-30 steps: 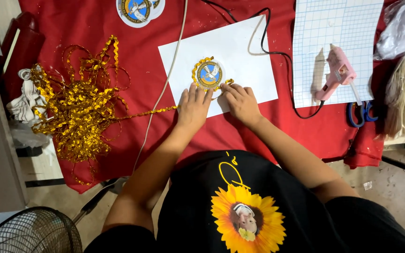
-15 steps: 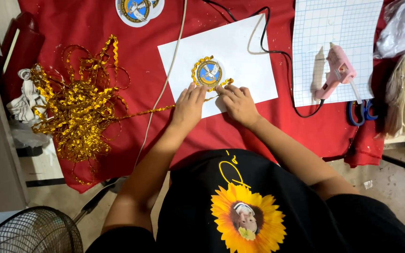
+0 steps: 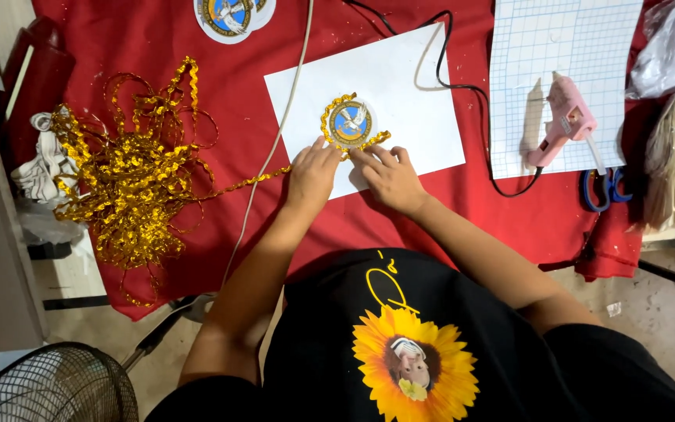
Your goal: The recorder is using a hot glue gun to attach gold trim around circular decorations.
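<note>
A round blue-and-gold badge [image 3: 350,122] lies on a white sheet of paper [image 3: 400,94] on the red-covered tabletop [image 3: 462,211], and gold trim ribbon [image 3: 130,176] is being laid around its edge. The trim already rings the top, left and most of the bottom of the badge; a short loose end pokes out at the lower right, so the ring looks nearly closed but not yet finished, and the long tail of ribbon runs uncut from the badge back to the tangled heap at the left. The left hand [image 3: 312,178] presses its fingertips down, fingers close together, on the ribbon just below and left of the badge; the right hand [image 3: 391,178] has its fingers together and flat, tips touching the trim at the badge's lower edge. Neither hand grips anything; both only press. A pink glue gun [image 3: 564,123] rests on a gridded mat [image 3: 564,47] well to the right, with blue-handled scissors [image 3: 603,190] just below it. Other finished-looking badges [image 3: 232,14] lie at the top edge.
</note>
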